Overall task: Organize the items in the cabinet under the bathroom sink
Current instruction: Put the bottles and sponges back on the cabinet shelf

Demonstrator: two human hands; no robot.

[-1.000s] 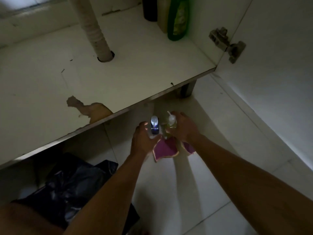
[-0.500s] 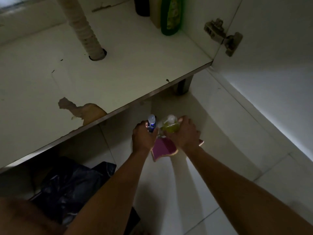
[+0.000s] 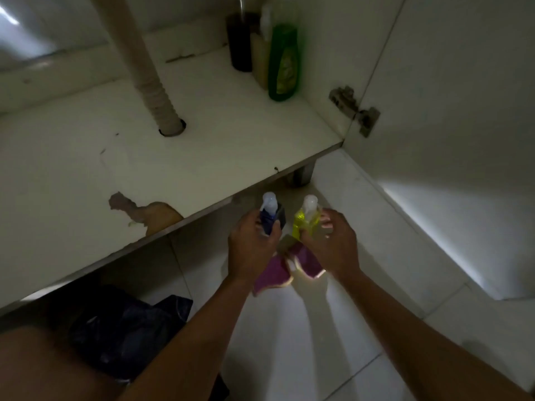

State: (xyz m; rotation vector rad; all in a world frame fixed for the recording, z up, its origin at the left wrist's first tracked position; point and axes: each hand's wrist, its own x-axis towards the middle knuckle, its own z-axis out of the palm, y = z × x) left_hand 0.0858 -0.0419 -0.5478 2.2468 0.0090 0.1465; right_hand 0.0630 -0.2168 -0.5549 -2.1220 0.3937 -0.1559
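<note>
Two small pump-top bottles were in hand, one apiece. Three taller bottles stood in the cabinet's back right corner: a dark bottle, a beige bottle and a green bottle, close together in a row against the side wall. One drain pipe ran down through a hole in the cabinet floor. One purple cloth showed between and below the wrists. One black bag lay on the tiled floor under the cabinet's front edge, left of the arms.

Compared with half a second before, the two small bottles sat slightly further apart and their pale caps stood clearer of the fingers. More of the three back bottles was in view.

The left hand had its fingers and thumb wrapped round the blue bottle, which rose upright out of the top of the fist. The right hand was curled round the yellow bottle, gripping its lower part from the right side. Both bottles were just in front of the cabinet's front edge, right of the chipped patch and outside the cabinet. Whether the cloth was held or lay on the tiles could not be told.
</note>
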